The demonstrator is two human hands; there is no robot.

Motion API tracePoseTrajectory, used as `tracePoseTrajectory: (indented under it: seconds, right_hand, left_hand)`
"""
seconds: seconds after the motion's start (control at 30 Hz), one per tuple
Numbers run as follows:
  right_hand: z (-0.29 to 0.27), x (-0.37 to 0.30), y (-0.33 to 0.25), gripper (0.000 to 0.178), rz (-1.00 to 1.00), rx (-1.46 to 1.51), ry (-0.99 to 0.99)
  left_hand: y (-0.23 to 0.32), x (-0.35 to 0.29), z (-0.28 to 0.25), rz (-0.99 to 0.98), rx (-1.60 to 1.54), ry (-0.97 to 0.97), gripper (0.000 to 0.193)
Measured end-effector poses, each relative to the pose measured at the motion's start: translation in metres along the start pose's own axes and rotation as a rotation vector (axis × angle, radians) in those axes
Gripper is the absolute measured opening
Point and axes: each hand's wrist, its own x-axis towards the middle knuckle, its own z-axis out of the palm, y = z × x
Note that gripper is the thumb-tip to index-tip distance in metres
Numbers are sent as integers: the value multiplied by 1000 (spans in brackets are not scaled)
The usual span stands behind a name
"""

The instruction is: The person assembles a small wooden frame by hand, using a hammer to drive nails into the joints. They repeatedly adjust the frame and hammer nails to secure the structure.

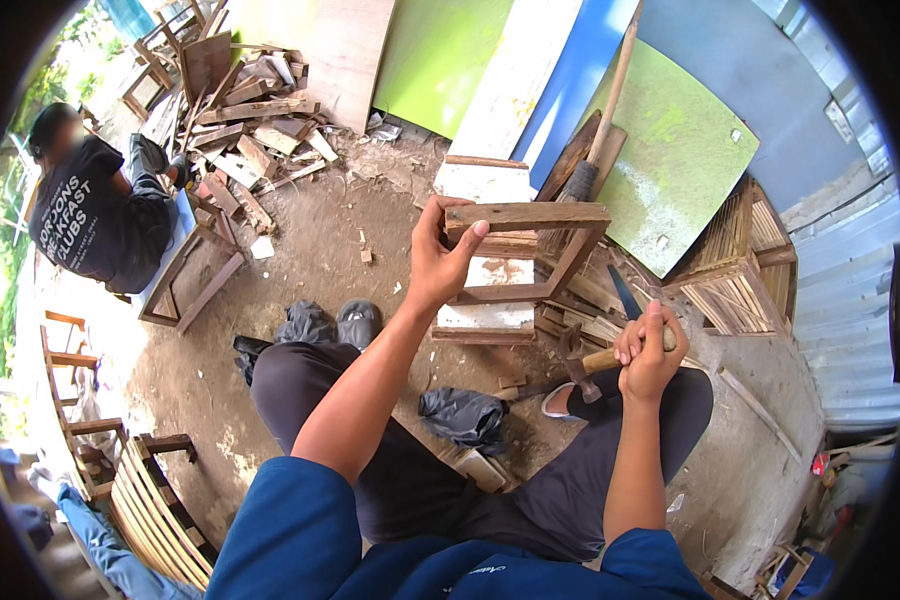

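Observation:
My left hand point(438, 262) grips the upper left corner of a small wooden frame point(540, 214), thumb on the near side. The frame stands tilted over a low white-topped wooden bench point(483, 320), in front of my knees. My right hand point(650, 350) is wrapped round the wooden handle of a hammer point(580, 372). The hammer's metal head points left, above my right knee and a little apart from the frame. Beyond that hand lies a saw with a dark teal blade point(625, 294).
Scrap wood point(260, 125) is heaped at the far left, near a seated person point(95, 210) with a wooden frame. Black plastic bags point(462, 416) lie between my legs. A slatted wooden crate point(735, 270) and a green board point(680, 150) stand at the right by a corrugated metal wall point(850, 290).

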Motion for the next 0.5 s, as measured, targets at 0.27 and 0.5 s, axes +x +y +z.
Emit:
tracePoseTrajectory:
  seconds: [0.27,0.5]
  right_hand:
    - [-5,0,2,43,9,-8,-29]
    - [-2,2,6,39,91,17,20]
  left_hand:
    - [0,-1,-8,-69,-76,-51,35]
    - [-5,-5,-16,-151,-377,-81,37]
